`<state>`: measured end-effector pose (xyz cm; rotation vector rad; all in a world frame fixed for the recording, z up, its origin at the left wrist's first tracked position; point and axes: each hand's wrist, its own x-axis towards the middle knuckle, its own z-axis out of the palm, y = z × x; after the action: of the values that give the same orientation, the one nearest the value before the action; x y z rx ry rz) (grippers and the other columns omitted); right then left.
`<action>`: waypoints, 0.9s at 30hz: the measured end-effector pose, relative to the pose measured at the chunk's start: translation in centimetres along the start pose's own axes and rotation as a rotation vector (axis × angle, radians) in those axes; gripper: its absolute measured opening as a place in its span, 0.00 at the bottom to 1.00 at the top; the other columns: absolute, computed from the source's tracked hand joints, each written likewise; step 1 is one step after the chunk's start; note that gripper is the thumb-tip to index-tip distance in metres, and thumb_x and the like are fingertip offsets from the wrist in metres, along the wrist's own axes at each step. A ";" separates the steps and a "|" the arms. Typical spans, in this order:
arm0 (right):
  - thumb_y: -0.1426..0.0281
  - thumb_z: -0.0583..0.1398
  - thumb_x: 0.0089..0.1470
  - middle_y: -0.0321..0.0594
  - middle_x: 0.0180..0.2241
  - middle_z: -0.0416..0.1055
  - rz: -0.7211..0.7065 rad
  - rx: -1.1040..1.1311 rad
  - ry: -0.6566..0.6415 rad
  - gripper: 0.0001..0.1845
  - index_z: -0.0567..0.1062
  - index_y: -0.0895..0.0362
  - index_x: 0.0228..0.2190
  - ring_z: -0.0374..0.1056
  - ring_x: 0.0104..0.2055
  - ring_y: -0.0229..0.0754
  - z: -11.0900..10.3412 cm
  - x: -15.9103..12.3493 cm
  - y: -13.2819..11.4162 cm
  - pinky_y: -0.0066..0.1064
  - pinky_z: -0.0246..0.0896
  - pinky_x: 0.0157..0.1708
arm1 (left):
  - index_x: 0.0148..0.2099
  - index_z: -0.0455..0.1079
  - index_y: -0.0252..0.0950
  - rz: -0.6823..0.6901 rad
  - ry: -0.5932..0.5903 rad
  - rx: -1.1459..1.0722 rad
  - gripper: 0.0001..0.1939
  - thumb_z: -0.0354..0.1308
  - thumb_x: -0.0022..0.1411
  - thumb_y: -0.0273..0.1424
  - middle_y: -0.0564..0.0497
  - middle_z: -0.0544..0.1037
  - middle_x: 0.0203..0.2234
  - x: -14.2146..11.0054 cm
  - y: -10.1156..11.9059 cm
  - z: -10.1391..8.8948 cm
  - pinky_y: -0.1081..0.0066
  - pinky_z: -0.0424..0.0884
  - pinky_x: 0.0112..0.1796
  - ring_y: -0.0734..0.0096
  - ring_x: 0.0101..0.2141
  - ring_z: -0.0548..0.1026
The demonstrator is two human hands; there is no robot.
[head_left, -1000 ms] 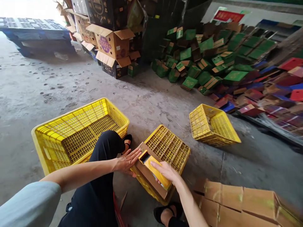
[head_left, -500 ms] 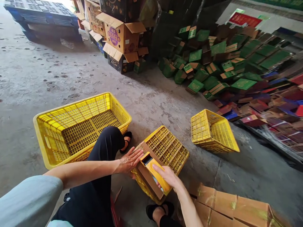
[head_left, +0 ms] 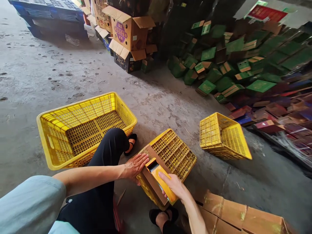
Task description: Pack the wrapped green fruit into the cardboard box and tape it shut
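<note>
L hand [head_left: 136,165] open on flat brown cardboard [head_left: 151,184], prob to steady it; R hand [head_left: 175,185] grips yellow oblong box [head_left: 157,171]; upturned yellow plastic crate [head_left: 173,150] = handy worktop imo.

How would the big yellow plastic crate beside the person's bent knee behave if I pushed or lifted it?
The big yellow plastic crate is probably light for its size, as its walls are openwork. It looks fairly stiff, with straight sides and a thick rim. Pushed, it would likely slide or scrape rather than tip, since its broad base faces down.
</note>
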<state>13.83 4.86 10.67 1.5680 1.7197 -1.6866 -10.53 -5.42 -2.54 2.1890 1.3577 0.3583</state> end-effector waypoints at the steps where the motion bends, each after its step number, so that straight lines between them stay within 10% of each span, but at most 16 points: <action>1: 0.45 0.56 0.64 0.40 0.19 0.75 0.002 0.001 0.000 0.25 0.71 0.56 0.34 0.71 0.19 0.42 -0.1 -0.1 0.1 0.31 0.69 0.23 | 0.78 0.37 0.19 -0.006 0.003 0.002 0.69 0.65 0.57 0.62 0.24 0.38 0.75 0.0 0.0 0.1 0.46 0.40 0.72 0.35 0.75 0.40; 27: 0.45 0.58 0.63 0.41 0.19 0.76 0.002 -0.006 0.029 0.24 0.70 0.54 0.32 0.73 0.20 0.44 -0.7 -1.5 1.9 0.32 0.70 0.22 | 0.80 0.34 0.25 0.052 0.021 -0.028 0.65 0.63 0.61 0.60 0.27 0.38 0.76 0.0 1.5 0.3 0.45 0.44 0.72 0.36 0.75 0.39</action>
<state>16.22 4.19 10.98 1.5982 1.7351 -1.6642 -9.20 -6.03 -1.94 2.2069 1.3009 0.4176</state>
